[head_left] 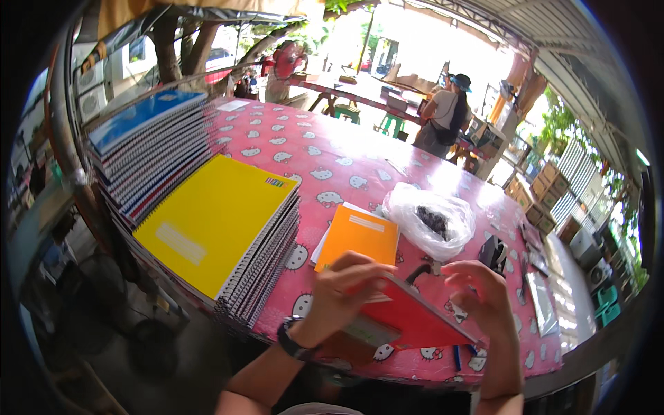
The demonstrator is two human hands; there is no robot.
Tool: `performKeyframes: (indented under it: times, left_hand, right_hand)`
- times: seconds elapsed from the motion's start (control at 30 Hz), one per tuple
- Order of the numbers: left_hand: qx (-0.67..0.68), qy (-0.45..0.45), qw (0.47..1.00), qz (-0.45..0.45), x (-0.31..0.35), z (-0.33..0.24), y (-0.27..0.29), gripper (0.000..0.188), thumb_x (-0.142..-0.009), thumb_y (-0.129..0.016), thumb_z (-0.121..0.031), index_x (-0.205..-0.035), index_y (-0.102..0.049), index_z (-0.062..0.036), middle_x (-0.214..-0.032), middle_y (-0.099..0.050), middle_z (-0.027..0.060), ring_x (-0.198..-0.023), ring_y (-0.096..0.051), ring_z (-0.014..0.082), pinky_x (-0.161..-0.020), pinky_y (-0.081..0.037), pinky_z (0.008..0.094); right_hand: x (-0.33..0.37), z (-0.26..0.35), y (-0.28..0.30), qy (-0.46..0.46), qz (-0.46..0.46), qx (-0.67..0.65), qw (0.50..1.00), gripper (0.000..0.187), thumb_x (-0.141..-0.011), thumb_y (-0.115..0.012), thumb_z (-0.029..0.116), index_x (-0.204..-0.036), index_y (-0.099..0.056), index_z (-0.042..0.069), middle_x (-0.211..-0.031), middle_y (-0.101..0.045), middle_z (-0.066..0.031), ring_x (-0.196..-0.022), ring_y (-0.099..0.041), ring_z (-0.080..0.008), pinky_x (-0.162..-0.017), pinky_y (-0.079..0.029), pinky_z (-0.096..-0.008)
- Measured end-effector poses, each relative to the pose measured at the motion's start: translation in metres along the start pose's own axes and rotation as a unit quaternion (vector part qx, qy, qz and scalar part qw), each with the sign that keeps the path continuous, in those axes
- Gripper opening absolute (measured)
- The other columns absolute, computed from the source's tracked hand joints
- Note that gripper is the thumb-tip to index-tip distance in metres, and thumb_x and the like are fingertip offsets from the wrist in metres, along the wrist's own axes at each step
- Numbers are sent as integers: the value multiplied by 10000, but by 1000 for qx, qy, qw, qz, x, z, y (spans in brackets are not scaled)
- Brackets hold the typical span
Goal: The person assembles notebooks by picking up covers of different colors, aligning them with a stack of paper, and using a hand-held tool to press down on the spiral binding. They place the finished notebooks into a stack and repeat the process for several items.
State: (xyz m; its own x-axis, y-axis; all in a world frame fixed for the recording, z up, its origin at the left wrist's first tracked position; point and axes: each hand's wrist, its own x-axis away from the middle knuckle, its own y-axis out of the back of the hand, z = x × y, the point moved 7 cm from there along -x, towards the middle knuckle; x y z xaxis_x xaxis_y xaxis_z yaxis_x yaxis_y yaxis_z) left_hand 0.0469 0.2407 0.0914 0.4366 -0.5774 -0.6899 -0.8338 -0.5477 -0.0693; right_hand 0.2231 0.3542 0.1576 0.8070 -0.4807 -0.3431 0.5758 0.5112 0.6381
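Note:
My left hand (349, 283), with a dark band at the wrist, pinches the upper edge of a thin red notebook (429, 321). The notebook tilts up over the table's near edge. To its right my right hand (483, 290) is raised with curled fingers apart, and I see nothing in them. Just beyond the left hand, an orange notebook (356, 238) lies on white paper. A clear plastic bag (401, 207) with dark contents sits past both hands. Between them shows a dark curved object (418, 272) whose kind is unclear.
Left of my hands stands a stack of spiral notebooks with a yellow cover (221, 221), and behind it a taller blue-topped stack (142, 123). A black object (492, 254) lies right on the pink patterned tablecloth (277, 142). Farther off, a person (446, 114) stands near another table.

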Motion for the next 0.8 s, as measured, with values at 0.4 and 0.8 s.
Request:
performKeyframes:
  times: [0.4, 0.8]
  left_hand:
    - [40, -47, 994, 96, 6, -53, -62, 233, -693, -738, 22, -917, -699, -30, -879, -654, 85, -779, -636, 155, -653, -509, 250]
    - [53, -74, 993, 72, 8, -59, -63, 198, -705, -724, 47, -886, -690, -27, -860, -642, 87, -761, -636, 158, -651, -514, 256]
  right_hand:
    - [44, 41, -5, 110, -121, -29, 986, 214, -724, -742, 39, -876, -592, 26, -816, -587, -73, -679, -616, -122, -588, -479, -240]
    - [41, 56, -4, 199, -99, 65, 973, 193, -714, -727, 47, -841, -584, 33, -715, -573, -66, -628, -582, -184, -546, -469, -291]
